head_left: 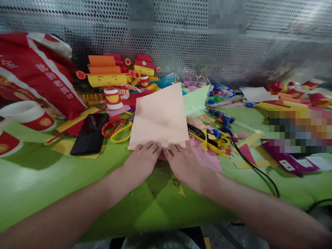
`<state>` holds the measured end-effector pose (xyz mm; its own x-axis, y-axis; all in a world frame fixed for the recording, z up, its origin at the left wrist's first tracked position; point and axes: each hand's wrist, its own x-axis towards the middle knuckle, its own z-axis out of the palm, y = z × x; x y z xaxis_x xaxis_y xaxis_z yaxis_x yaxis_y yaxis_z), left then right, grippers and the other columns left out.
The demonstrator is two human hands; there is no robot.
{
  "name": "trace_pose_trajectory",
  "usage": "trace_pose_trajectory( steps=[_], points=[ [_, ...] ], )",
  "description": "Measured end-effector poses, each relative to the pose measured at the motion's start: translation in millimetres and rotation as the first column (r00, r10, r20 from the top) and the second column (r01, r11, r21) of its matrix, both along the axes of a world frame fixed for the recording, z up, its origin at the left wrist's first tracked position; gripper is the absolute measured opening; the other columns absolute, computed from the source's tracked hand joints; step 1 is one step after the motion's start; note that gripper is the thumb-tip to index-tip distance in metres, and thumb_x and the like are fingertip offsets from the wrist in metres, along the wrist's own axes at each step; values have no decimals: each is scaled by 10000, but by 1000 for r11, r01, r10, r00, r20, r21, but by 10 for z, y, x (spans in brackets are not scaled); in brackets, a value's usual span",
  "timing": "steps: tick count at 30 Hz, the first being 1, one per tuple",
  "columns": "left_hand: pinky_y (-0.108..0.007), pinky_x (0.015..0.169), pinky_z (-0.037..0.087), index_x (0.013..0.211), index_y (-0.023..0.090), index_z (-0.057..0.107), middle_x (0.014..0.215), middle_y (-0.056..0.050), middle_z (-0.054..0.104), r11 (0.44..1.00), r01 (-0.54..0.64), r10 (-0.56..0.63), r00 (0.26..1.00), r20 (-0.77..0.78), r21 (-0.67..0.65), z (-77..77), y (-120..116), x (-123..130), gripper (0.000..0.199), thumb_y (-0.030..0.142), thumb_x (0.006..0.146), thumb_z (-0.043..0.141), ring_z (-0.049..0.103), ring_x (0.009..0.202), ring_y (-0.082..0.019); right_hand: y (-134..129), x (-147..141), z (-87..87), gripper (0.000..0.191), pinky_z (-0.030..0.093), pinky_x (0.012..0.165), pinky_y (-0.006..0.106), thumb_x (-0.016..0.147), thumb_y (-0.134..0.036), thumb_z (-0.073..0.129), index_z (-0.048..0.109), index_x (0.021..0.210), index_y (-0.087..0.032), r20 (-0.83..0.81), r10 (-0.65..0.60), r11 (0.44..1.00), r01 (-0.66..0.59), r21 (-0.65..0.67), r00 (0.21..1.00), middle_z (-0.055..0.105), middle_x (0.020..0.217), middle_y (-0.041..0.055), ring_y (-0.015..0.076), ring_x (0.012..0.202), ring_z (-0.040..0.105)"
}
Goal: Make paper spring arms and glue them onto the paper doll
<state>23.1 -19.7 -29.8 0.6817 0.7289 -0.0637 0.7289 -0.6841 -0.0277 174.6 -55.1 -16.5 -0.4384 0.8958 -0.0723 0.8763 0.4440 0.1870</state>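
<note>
Laid open, a left hand [145, 157] and right hand [183, 162] press the near edge of a peach paper sheet [159, 119], scissors [120, 130] at its left, where uneven pressure could crease it crookedly.

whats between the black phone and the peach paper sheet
In the head view, a pair of scissors with one red and one yellow handle loop lies between the phone and the paper sheet.

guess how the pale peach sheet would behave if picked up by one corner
The pale peach sheet looks thin, so it is probably light for its size. The gentle ripple across its surface suggests it would flex and droop.
</note>
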Motion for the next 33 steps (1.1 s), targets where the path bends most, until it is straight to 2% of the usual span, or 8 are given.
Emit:
trace_pose_trajectory(
  steps=[8, 13, 15, 20, 24, 28, 31, 33],
  points=[
    [-558, 997, 276, 1369, 170, 336, 1420, -131, 359, 985, 12, 4, 996, 89, -174, 39, 23, -106, 544, 451, 906, 290, 296, 1317, -281, -19, -10, 28, 413, 244, 911, 683, 849, -86, 333, 495, 1228, -110, -34, -82, 996, 80, -43, 996, 594, 1112, 214, 322, 1034, 553],
    [-591, 1015, 191, 1410, 233, 233, 1461, -127, 273, 963, 15, 3, 998, 67, -267, 85, 55, -162, 600, 534, 892, 258, 219, 1352, -263, -8, 40, 114, 384, 306, 906, 619, 846, -100, 382, 543, 1186, -173, -9, -135, 984, 133, -118, 991, 629, 1062, 182, 288, 954, 602],
    [-586, 1023, 172, 1412, 240, 226, 1468, -123, 257, 953, 15, 3, 998, 59, -303, 117, 61, -166, 615, 553, 883, 265, 188, 1362, -256, 12, 92, 109, 382, 347, 869, 593, 822, -68, 399, 565, 1158, -145, 6, -146, 985, 146, -94, 989, 658, 984, 177, 278, 873, 627],
    [-599, 1020, 163, 1410, 243, 225, 1475, -119, 239, 944, 28, -9, 998, 61, -327, 174, 59, -162, 638, 580, 871, 272, 172, 1366, -257, 73, 227, 71, 237, 455, 672, 406, 733, -15, 465, 675, 806, -100, 77, -46, 996, 52, -75, 996, 679, 828, 156, 243, 669, 640],
    [-584, 1018, 201, 1387, 243, 291, 1459, -109, 290, 955, 18, 8, 996, 87, -295, 114, 75, -153, 552, 509, 906, 242, 230, 1349, -252, 140, 279, 105, 268, 453, 638, 351, 717, -3, 462, 686, 810, -117, 73, 10, 1000, -8, -30, 997, 689, 761, 140, 238, 685, 645],
    [-531, 987, 297, 1285, 217, 456, 1375, -100, 439, 983, 40, -4, 980, 199, -178, 26, 140, -147, 442, 397, 915, 295, 370, 1272, -258, 222, 300, 148, 240, 444, 653, 326, 734, -25, 481, 693, 801, -116, 54, 47, 999, -45, -25, 997, 696, 757, 141, 234, 735, 649],
    [-435, 935, 375, 1035, 182, 625, 1143, -90, 621, 1000, -13, 20, 924, 382, -22, 71, 170, -156, 320, 297, 881, 370, 513, 1110, -243, 265, 310, 145, 223, 426, 612, 304, 735, -42, 484, 692, 772, -113, 46, 59, 998, -59, -3, 997, 695, 746, 136, 229, 728, 650],
    [-379, 830, 432, 783, 162, 649, 890, -85, 671, 994, -102, 61, 849, 525, 49, 162, 149, -158, 260, 262, 838, 416, 584, 909, -223, 282, 319, 128, 225, 402, 561, 276, 753, -68, 473, 692, 765, -122, 9, 29, 998, -29, 52, 1000, 695, 734, 122, 212, 710, 649]
  ],
)
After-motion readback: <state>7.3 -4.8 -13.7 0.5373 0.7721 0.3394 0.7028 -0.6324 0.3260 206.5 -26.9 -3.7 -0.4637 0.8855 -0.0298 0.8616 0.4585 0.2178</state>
